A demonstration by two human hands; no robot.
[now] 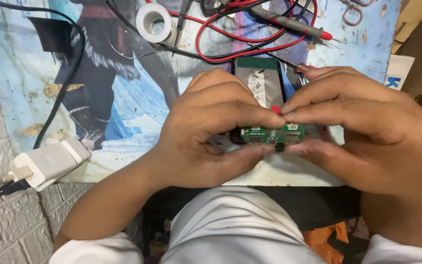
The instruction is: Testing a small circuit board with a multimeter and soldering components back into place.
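Observation:
A small green circuit board (272,134) with several metal ports along its near edge is pinched between both my hands over the table's near edge. My left hand (211,132) grips its left end, thumb underneath and fingers on top. My right hand (357,127) grips the right end the same way. The fingertips meet above the board at a small red part (275,109). Behind the board lies a flat silver-grey battery pack (263,80) in a dark case, partly hidden by my fingers.
A blue printed mat (123,98) covers the table. Red and black multimeter leads (250,36) coil at the back beside a white tape roll (155,22). A white power adapter (50,164) sits at the left edge on a white brick-pattern surface. A black cable (69,78) crosses the mat.

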